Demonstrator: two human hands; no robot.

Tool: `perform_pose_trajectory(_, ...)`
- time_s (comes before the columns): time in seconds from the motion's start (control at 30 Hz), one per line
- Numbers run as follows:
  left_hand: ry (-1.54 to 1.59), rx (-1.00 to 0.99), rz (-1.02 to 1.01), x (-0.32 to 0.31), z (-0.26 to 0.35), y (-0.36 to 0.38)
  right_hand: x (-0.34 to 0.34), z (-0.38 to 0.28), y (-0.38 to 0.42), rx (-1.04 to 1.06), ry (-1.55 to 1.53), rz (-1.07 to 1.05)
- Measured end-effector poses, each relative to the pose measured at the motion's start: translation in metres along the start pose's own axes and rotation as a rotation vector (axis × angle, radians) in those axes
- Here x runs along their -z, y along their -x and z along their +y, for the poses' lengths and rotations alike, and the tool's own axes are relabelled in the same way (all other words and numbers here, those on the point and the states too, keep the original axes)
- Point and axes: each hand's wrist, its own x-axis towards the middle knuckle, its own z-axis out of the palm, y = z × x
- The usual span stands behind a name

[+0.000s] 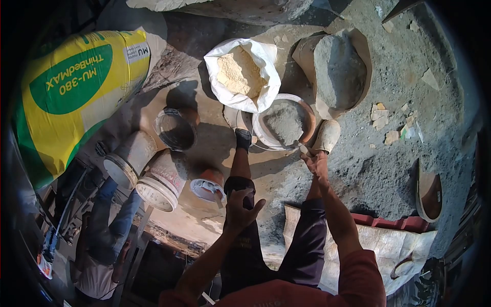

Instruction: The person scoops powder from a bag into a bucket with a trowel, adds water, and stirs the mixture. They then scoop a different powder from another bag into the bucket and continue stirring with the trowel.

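Observation:
My right hand (316, 162) is closed on the handle of a tool at the near right rim of a round tub (310, 123). Grey powder (286, 123) lies in the tub, and the tool's far end is hard to make out against it. My left hand (241, 207) hangs by my left knee, thumb apart from the fingers, holding nothing. Touching the tub's far left side is an open white sack (215, 84) of pale yellow powder (240, 71). A torn paper bag (305, 53) with grey powder stands beyond the tub to the right.
Several buckets stand left of my legs, among them a dark-mouthed one (194, 118) and a pale one (162, 179). A large yellow-green bag (107, 97) fills the upper left. Another person (99, 256) is at lower left. A curved container (429, 194) lies right, near paper scraps (379, 116).

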Motion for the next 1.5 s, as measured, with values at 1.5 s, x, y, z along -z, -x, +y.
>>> perform_pose_trajectory(1.5, 0.031, 0.068, -0.054, -0.003, -0.003, 0.001, 0.005, -0.063, 0.065, -0.54, -0.275, -0.272)
